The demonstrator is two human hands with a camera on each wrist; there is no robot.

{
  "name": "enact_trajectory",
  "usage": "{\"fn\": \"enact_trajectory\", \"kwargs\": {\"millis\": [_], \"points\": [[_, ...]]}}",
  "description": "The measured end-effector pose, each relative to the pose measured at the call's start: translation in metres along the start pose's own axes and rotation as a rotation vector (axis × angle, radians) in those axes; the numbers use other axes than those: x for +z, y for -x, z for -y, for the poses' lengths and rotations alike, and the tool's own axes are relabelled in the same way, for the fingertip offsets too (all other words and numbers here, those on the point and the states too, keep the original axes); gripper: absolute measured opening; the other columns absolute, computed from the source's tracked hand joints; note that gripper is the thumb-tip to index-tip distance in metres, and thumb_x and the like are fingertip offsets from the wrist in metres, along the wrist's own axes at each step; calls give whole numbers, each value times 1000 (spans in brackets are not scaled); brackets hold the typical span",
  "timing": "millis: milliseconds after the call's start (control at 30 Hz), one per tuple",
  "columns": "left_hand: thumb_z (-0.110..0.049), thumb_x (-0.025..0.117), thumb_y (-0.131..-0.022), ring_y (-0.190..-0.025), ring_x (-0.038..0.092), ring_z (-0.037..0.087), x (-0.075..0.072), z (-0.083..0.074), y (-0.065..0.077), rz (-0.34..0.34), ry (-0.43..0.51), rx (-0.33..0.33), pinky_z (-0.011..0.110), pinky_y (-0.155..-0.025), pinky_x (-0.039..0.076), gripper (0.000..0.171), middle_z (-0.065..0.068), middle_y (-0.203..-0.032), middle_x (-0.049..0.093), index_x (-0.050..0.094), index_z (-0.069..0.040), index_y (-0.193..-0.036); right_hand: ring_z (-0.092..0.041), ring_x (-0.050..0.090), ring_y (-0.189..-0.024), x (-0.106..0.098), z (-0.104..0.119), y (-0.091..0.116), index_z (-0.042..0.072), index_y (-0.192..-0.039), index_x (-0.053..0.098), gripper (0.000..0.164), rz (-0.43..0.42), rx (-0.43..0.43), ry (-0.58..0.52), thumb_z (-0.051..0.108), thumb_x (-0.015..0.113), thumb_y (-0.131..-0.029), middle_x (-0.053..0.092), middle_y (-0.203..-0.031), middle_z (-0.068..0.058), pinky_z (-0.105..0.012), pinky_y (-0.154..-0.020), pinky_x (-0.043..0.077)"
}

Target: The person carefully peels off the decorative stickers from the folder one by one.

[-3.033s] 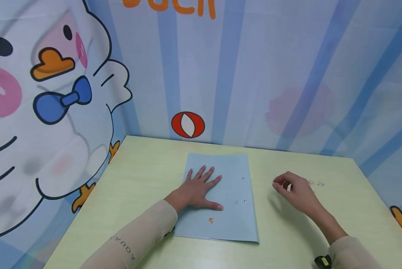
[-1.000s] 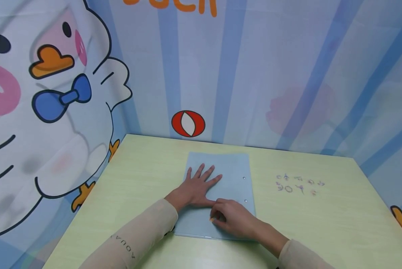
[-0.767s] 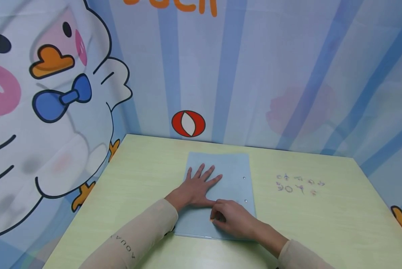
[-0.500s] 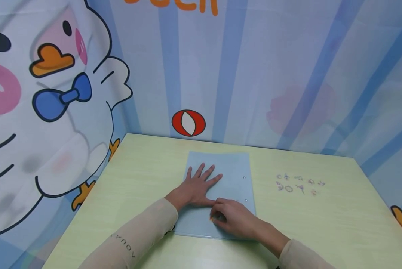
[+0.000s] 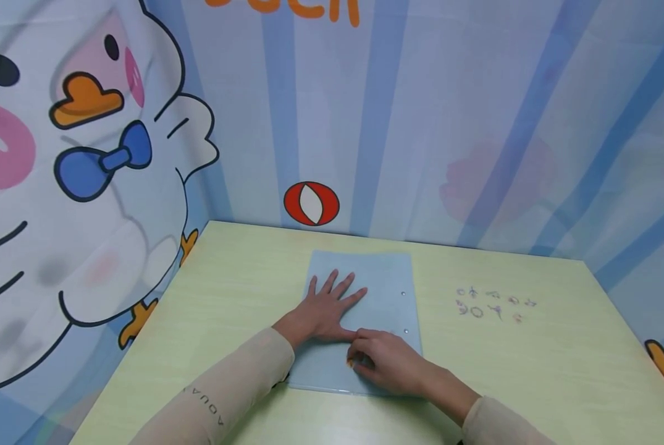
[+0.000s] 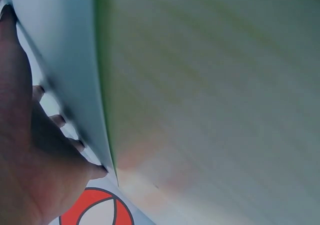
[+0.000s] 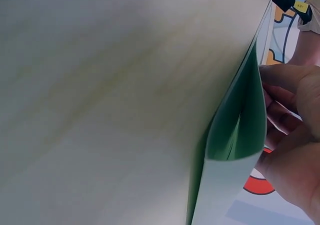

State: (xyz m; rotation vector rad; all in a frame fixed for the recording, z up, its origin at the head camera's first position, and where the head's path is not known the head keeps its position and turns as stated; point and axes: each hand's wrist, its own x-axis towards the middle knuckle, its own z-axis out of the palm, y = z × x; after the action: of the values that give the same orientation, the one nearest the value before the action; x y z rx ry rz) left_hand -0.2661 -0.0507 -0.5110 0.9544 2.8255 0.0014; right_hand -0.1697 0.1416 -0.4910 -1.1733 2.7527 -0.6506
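A light blue folder (image 5: 384, 278) lies on the table with two small shiny dots near its right edge. My left hand (image 5: 323, 314) presses flat on it, fingers spread. My right hand (image 5: 387, 361) is over its lower part, index finger and thumb curled together at a small orange piece (image 5: 350, 363), mostly hidden by the fingertips. The right knuckles meet the left thumb tip. In the right wrist view, the right hand (image 7: 295, 120) touches the folder (image 7: 235, 140), whose near edge gapes. The left wrist view shows the left hand (image 6: 37, 150) along the folder's edge.
Several tiny purplish cut-out-like shapes (image 5: 477, 312) lie in two rows on the pale yellow table (image 5: 543, 371), right of the folder. A printed cloth backdrop (image 5: 332, 111) with cartoon ducks rises behind the table and at its sides.
Three seconds ago my right hand was over the table, right of the folder, with the orange piece uncovered. It has since come left onto that piece and stayed there. The left hand keeps its place.
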Motion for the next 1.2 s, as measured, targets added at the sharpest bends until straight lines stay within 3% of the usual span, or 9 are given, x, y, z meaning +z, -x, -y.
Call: {"fn": "enact_trajectory", "kwargs": {"millis": [600,1200], "points": [[-85,52,-90,-163,1,39,-1,1,-2,12,-1,-3,72,-124,10,100,1,-179,3,17,-37,-171,-4,63,-88,-1,-6,3,13,-107,79,12,-22,-49,-69,10,79,-96,71,-105,7,-27,-81,55],[-82,53,-92,-163,2,40,-3,0,2,10,1,1,72,-124,12,97,2,-179,5,18,-37,-171,-2,61,-87,3,-8,-1,16,-104,76,10,-3,17,-136,10,77,-97,70,-102,8,-27,-82,54]]}}
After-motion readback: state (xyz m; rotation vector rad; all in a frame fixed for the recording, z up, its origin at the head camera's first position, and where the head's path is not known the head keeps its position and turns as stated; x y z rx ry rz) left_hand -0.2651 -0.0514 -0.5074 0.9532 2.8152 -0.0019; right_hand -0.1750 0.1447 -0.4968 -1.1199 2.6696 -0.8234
